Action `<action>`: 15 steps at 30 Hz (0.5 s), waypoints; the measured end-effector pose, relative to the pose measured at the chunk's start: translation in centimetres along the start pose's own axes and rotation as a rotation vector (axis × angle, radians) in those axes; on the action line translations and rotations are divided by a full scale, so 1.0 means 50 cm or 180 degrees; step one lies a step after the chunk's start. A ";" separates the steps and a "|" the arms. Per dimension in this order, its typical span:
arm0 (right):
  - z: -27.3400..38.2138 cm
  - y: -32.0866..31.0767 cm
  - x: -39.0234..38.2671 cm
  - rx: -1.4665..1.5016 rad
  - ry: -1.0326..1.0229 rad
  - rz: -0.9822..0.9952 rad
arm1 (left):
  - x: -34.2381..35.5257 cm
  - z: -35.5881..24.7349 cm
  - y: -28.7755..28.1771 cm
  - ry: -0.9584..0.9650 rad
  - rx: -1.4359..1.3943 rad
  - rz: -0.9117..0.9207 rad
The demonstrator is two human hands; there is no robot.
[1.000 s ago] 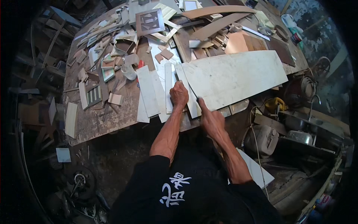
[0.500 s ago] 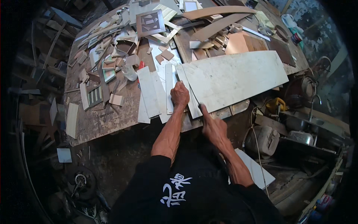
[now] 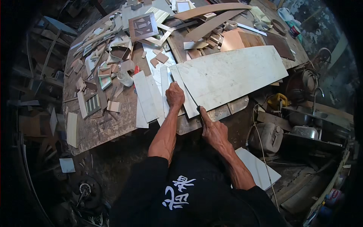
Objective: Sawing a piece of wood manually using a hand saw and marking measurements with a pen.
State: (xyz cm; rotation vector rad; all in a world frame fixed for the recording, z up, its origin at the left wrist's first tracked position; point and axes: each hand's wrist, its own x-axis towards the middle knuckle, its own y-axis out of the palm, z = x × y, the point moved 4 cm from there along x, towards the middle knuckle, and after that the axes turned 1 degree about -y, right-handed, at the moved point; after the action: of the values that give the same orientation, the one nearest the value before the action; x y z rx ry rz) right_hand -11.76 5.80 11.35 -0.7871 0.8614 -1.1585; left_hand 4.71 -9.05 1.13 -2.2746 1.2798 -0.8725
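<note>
A long white board [image 3: 234,77] with a curved far edge lies across the front of the workbench. A straight dark line crosses its left part, setting off a narrow white strip [image 3: 183,87]. My right hand [image 3: 215,132] is wrapped round a black-handled thin-bladed tool [image 3: 199,109] at the board's near edge, index finger stretched along the handle; the blade lies along that line. Whether it is a saw or a knife I cannot tell. My left hand [image 3: 175,94], closed in a fist, bears down at the strip's left edge; what its fingers grip is hidden. Beside it lie other white board pieces [image 3: 145,98].
Wood offcuts and small frames cover the left of the workbench [image 3: 104,130]. Long curved brown strips [image 3: 211,26] lie at the back. To the right stand a metal sink [image 3: 304,132], a grey jerrycan [image 3: 267,138] and a hanging cable. A white panel [image 3: 257,168] leans low at my right.
The whole view has shifted, so the bench appears slightly farther left. My right hand has drawn the tool a little toward me along the line. The left hand stays at the strip.
</note>
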 end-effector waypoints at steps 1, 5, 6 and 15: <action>0.007 -0.005 -0.004 0.0002 0.0017 0.0010 | -0.007 0.002 0.001 -0.0004 0.0007 -0.0014; -0.023 0.017 0.065 -0.0051 -0.0168 -0.0251 | -0.043 -0.049 0.009 -0.0145 -0.0431 0.0147; -0.010 0.015 0.091 -0.0147 -0.0096 -0.0280 | -0.035 -0.041 0.005 -0.0139 -0.0353 0.0127; -0.024 0.021 0.070 -0.0157 -0.0260 -0.0355 | -0.022 -0.032 0.006 -0.0181 -0.0415 0.0078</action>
State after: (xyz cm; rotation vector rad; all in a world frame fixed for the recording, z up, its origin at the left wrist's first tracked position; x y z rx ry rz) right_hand -11.76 2.51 9.32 -0.9267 0.7887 -1.1982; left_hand 3.03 -8.30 1.75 -2.3600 1.3729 -0.7303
